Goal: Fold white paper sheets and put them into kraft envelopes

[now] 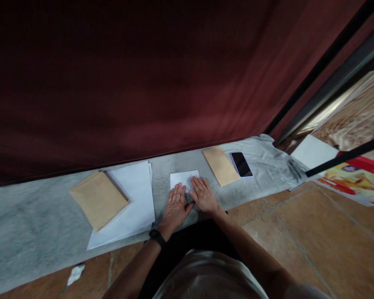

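Note:
A small white sheet of paper (183,176), perhaps folded, lies on the grey cloth in front of me. My left hand (175,206) rests flat on its lower left part, fingers stretched out. On its right part lies my right hand (203,194), also flat with the fingers extended. The thumbs nearly meet below the paper, and the hands cover its lower portion. To the right, a brown envelope (220,165) lies close to my right hand. Several brown envelopes (99,199) are stacked at the left, partly over large white sheets (137,199).
A phone (241,164) with a dark screen lies beside the right envelope. Grey cloth (34,224) covers the long narrow surface, backed by a dark red curtain (174,83). A black bar (345,158) and a colourful printed box (355,178) are at the right. Crumpled tissue (75,274) lies on the tiled floor.

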The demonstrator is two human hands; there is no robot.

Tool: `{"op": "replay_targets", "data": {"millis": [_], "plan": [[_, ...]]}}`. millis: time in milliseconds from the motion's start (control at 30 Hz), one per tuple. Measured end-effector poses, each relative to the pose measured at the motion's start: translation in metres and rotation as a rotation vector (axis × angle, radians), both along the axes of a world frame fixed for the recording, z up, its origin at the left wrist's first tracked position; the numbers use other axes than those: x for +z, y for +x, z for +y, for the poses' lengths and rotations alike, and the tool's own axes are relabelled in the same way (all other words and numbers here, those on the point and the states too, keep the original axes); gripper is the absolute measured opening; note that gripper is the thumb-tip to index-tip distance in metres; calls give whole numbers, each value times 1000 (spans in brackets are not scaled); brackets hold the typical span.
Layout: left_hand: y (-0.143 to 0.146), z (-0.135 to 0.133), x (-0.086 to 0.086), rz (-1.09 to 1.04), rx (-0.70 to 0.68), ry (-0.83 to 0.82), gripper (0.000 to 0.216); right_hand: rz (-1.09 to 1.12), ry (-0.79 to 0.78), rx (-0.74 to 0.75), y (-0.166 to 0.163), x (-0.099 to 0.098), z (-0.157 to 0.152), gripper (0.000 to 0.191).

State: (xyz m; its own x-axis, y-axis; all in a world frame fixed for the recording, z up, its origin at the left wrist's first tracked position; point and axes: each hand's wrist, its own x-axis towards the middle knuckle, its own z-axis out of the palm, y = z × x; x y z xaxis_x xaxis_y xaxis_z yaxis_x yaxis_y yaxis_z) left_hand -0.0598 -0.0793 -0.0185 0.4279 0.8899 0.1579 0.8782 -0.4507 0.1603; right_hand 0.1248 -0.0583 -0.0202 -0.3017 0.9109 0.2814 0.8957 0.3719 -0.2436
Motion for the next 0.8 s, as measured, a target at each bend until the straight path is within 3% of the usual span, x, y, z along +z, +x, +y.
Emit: {"op": "replay_targets", "data": {"millis": [267,467,567,800], "plan": [[2,3,1,-12,-4,7,63,-31,-15,-5,4,-2,-18,56],[35,21,0,-66,-70,-18,61,-72,-52,-5,4,-2,-18,59],[49,33,-3,-94,-35,-28,66,-88,-56,-1,4,-2,-18,64],[40,51,-1,-70,46,-39,72,-51,-34,6,3,1,-18,52]]}}
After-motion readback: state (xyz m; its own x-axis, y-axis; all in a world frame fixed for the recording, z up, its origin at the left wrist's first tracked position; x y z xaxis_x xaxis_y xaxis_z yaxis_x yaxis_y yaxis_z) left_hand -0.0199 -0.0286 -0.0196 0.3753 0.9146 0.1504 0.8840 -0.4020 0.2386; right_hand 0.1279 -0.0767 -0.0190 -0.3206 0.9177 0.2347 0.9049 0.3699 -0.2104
